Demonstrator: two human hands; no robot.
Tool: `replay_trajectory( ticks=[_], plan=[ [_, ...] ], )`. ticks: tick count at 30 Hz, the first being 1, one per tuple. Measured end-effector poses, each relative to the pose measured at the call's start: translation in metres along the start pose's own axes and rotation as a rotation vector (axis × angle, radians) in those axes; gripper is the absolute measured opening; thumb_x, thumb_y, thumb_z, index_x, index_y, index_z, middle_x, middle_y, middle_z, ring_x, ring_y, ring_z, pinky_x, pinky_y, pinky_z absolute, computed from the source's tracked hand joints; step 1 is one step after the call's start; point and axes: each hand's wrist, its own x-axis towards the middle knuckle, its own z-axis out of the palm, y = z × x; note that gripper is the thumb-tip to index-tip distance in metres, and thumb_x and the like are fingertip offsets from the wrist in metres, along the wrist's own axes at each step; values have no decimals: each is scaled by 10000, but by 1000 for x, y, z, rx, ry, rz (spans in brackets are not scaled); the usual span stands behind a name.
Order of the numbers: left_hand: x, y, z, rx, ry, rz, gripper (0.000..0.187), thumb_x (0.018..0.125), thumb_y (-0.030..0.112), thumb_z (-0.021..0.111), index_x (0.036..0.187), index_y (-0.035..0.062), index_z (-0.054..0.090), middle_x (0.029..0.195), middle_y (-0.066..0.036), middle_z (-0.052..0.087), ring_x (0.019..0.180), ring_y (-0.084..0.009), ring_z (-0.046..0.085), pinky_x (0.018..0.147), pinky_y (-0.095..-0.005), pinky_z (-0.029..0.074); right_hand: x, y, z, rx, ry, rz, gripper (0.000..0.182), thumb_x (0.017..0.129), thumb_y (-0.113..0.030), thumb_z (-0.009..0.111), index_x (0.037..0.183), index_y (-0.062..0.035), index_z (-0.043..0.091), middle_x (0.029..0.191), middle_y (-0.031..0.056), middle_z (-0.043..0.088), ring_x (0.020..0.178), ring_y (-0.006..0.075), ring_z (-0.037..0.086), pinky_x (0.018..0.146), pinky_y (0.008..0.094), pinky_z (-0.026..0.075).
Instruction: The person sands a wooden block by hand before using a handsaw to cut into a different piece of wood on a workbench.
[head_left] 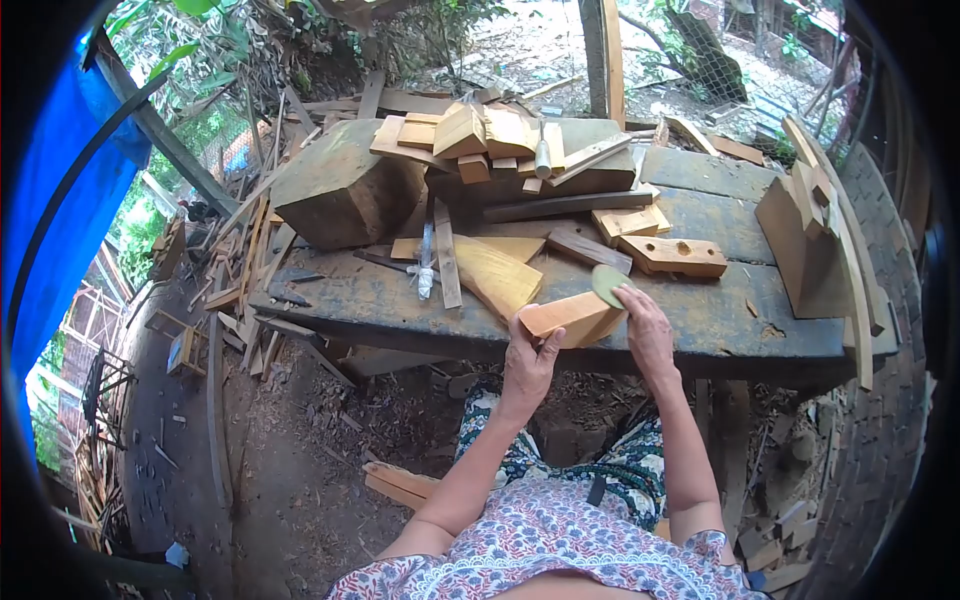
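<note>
A wedge-like wooden block (563, 314) is gripped by my left hand (527, 370), thumb on the near side and fingers round its left end. It is held over the front edge of the workbench (440, 325). My right hand (652, 338) pinches a thin, round, green sanding disc (607, 285) at the block's upper right end, where the disc overlaps the wood. Just behind the block lies a broad yellowish board (490, 272). A wooden piece with holes (672, 256) rests on the bench to the right.
Several cut blocks (460, 130) are piled on a thick beam at the back, with a wooden-handled chisel (543, 158) among them. A large timber chunk (345, 185) sits at the left. Boards (810, 240) stand at the right end. Scrap wood (400, 482) lies on the ground.
</note>
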Motion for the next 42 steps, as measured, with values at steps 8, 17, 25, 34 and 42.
replay_trajectory(
  ticks=[8,17,25,34,42],
  plan=[
    [2,7,0,10,-57,13,508,928,297,611,1253,-10,370,1097,-196,563,1009,-250,586,862,-369,485,0,-41,-19,126,-19,-71,392,821,44,523,1169,-109,619,1201,111,623,1100,279,587,983,406,433],
    [2,5,-6,-58,-80,-38,489,932,271,611,1257,-5,370,1106,-200,557,1020,-252,580,880,-370,476,0,28,7,-43,-58,214,390,860,6,501,1208,-142,598,1218,67,622,1148,239,563,1022,431,381],
    [4,1,-5,13,-40,-12,502,931,264,610,1281,1,365,1113,-198,553,998,-261,582,852,-373,490,-9,-4,-5,-2,-2,33,315,916,-52,488,1206,-116,593,1206,123,615,1128,285,570,995,410,402],
    [6,7,0,-47,-105,-30,485,927,235,616,1276,5,371,1144,-184,530,1043,-257,580,858,-374,516,1,7,-5,-65,50,60,249,941,-125,499,1161,-59,596,1112,141,643,1029,315,596,934,401,463],
    [7,4,-4,-76,-106,-40,492,930,247,613,1277,-2,370,1163,-187,524,1052,-248,573,877,-371,506,2,-37,-11,206,12,-115,237,899,-95,554,1131,-72,598,1121,124,642,1062,295,594,935,392,460]
  ],
)
